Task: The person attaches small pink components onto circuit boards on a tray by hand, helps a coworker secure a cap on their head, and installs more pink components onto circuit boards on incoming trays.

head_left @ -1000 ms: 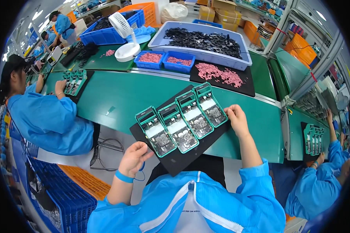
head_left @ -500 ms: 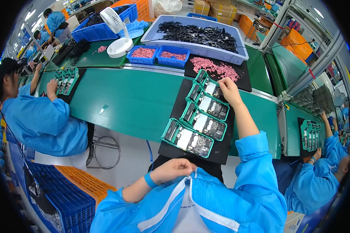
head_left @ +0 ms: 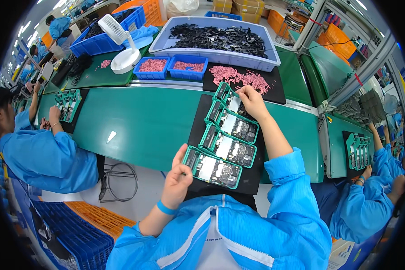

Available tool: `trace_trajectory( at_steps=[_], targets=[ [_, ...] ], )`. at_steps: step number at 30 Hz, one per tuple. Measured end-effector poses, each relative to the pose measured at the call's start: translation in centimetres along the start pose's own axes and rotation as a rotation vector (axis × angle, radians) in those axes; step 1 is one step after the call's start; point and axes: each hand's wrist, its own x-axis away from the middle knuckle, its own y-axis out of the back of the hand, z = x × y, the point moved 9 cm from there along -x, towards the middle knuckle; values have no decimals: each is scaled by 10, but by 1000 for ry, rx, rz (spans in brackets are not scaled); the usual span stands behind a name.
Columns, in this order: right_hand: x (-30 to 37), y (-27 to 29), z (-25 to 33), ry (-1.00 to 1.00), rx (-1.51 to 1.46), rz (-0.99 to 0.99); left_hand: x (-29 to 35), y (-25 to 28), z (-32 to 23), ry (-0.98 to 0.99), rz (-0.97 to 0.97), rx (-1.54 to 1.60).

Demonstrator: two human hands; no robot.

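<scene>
Four-sided green frames, several of them, lie in a row on a black mat [head_left: 197, 130], each holding a phone-like circuit board assembly. The nearest green frame [head_left: 213, 168] has my left hand [head_left: 174, 184] beside its left edge, index finger stretched out and the other fingers bent, with nothing visible in them. At the far end of the row, my right hand [head_left: 253, 102] bends over the farthest green frame [head_left: 229, 101]. Its thumb and fingertips are pinched together at the board's upper right; whatever is between them is too small to make out.
Loose pink pieces [head_left: 240, 78] are heaped on a dark mat behind the row. Two blue bins [head_left: 187, 67] hold more, beside a white fan [head_left: 126, 60]. Behind stands a large tub [head_left: 155, 49] of black parts. Co-workers sit left and right with similar frames.
My left hand has risen from the front of my jacket to the nearest frame, its index finger now extended. My right hand stays pinched over the farthest frame. The whole view has shifted slightly.
</scene>
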Motion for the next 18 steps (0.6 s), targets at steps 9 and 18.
trace_trajectory(
  at_steps=[9, 18],
  targets=[
    [4, 30, -19, -37, -69, 31, 0, -38, 7, 9, 169, -220],
    [26, 41, 3, 112, 256, 29, -30, 8, -73, -110, -8, -525]
  ],
)
